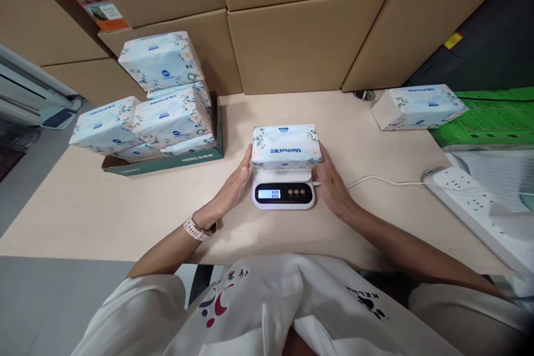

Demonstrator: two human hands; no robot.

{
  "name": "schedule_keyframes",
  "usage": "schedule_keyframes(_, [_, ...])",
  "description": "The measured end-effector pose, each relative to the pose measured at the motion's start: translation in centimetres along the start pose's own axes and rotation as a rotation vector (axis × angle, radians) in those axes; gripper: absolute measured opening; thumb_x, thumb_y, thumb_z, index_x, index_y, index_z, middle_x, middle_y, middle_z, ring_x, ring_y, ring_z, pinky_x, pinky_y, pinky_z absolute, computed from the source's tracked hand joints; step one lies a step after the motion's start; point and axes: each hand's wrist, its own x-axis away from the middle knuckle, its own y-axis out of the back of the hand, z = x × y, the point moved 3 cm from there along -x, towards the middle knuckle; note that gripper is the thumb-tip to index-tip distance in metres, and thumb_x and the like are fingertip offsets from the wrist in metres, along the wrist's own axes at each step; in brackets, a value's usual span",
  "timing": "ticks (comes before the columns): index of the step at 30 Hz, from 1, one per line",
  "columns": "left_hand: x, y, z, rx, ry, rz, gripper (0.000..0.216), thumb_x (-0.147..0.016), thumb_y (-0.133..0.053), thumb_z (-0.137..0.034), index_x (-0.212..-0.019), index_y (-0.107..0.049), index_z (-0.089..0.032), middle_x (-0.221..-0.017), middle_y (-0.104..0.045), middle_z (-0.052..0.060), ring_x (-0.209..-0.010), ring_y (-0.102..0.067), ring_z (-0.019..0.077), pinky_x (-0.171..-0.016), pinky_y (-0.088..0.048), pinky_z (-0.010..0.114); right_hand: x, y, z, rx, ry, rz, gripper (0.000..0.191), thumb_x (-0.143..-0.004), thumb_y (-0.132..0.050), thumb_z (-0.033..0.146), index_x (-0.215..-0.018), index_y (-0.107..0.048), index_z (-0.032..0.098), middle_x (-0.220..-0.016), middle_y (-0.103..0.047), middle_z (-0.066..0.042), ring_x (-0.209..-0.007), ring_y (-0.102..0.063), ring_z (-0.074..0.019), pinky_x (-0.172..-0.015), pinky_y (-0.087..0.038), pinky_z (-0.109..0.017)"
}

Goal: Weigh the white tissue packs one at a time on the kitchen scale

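A tissue pack (pixel 286 146) with a floral wrap sits over a small white kitchen scale (pixel 283 193) in the middle of the table. The scale's lit display reads 0.0. My left hand (pixel 234 183) presses flat against the pack's left end, fingers stretched out. On the right end rests my right hand (pixel 331 181), fingers also extended. Both hands clasp the pack between them. A pale watch (pixel 196 230) is on my left wrist.
Several more tissue packs (pixel 161 100) are piled in a green cardboard tray (pixel 167 162) at the left. One pack (pixel 417 105) lies at the right. Cardboard boxes (pixel 304 39) line the back. A white power strip (pixel 471 200) and cable (pixel 387 182) lie right of the scale.
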Motion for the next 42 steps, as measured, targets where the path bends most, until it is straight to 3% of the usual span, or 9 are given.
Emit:
schedule_keyframes(3, [0.2,0.8,1.0,0.041,-0.036,-0.086,0.075,-0.106,-0.024,-0.076,-0.174,-0.016,-0.045,-0.184,0.001,-0.012,-0.173,0.006,0.023,-0.144,0.0,0.049,0.8,1.0,-0.7,0.022,0.102,-0.166,0.072,-0.106,-0.038,0.069,-0.171,-0.031,0.039,-0.179,-0.035,-0.004,-0.167,-0.034,-0.0307,-0.138,-0.024,-0.065])
schedule_keyframes(6, [0.5,1.3,1.1,0.103,-0.079,-0.161,0.073,-0.106,-0.02,-0.077,-0.173,-0.019,-0.048,-0.184,-0.001,-0.014,-0.174,0.004,0.0208,-0.144,-0.004,0.046,1.2,1.8,-0.2,0.044,0.244,-0.249,0.068,-0.107,-0.033,0.065,-0.171,-0.03,0.042,-0.179,-0.037,-0.002,-0.166,-0.037,-0.03,-0.139,-0.024,-0.065])
schedule_keyframes(9, [0.6,1.2,0.8,0.122,-0.078,-0.183,0.075,-0.104,-0.019,-0.079,-0.172,-0.023,-0.048,-0.184,-0.003,-0.014,-0.174,0.003,0.0224,-0.144,-0.006,0.048,1.2,2.3,0.1,0.081,0.234,-0.297,0.071,-0.105,-0.029,0.069,-0.17,-0.031,0.04,-0.177,-0.04,-0.003,-0.166,-0.037,-0.0322,-0.138,-0.022,-0.068])
schedule_keyframes(13, [0.6,0.7,0.7,0.138,-0.064,-0.155,0.076,-0.103,-0.022,-0.082,-0.171,-0.026,-0.049,-0.184,-0.004,-0.015,-0.174,0.003,0.023,-0.144,-0.006,0.049,1.4,2.1,0.2,0.077,0.19,-0.241,0.076,-0.103,-0.029,0.075,-0.169,-0.033,0.04,-0.176,-0.043,-0.004,-0.165,-0.038,-0.0328,-0.138,-0.024,-0.067])
schedule_keyframes(18, [0.8,0.4,1.0,0.132,-0.073,-0.126,0.075,-0.103,-0.022,-0.081,-0.171,-0.024,-0.05,-0.183,-0.004,-0.017,-0.174,0.003,0.0218,-0.144,-0.006,0.048,1.8,1.7,0.3,0.07,0.181,-0.176,0.069,-0.106,-0.033,0.069,-0.169,-0.035,0.041,-0.174,-0.045,-0.003,-0.164,-0.041,-0.0308,-0.138,-0.028,-0.064])
schedule_keyframes(23, [1.1,0.3,1.0,0.125,-0.108,-0.085,0.069,-0.106,-0.019,-0.075,-0.171,-0.022,-0.051,-0.183,-0.004,-0.019,-0.174,0.004,0.0196,-0.144,-0.004,0.045,1.9,1.7,0.7,0.048,0.226,-0.162,0.062,-0.109,-0.034,0.061,-0.168,-0.037,0.043,-0.174,-0.046,-0.001,-0.163,-0.043,-0.0296,-0.138,-0.031,-0.063])
schedule_keyframes(33, [1.4,0.0,2.0,0.133,-0.078,-0.059,0.072,-0.103,-0.02,-0.08,-0.17,-0.021,-0.054,-0.182,-0.004,-0.022,-0.173,0.005,0.0206,-0.145,-0.004,0.045,1.9,1.7,0.4,0.044,0.221,-0.153,0.066,-0.108,-0.034,0.064,-0.168,-0.04,0.038,-0.171,-0.05,-0.004,-0.161,-0.046,-0.0312,-0.136,-0.034,-0.064])
schedule_keyframes(42, [1.1,-0.1,1.9,0.162,-0.135,-0.034,0.074,-0.105,-0.02,-0.079,-0.173,-0.02,-0.047,-0.184,0.0,-0.015,-0.173,0.008,0.0223,-0.143,0.003,0.048,1.9,1.6,-0.1,0.005,0.27,-0.127,0.063,-0.11,-0.036,0.06,-0.168,-0.041,0.036,-0.171,-0.05,-0.002,-0.16,-0.048,-0.0301,-0.136,-0.036,-0.06])
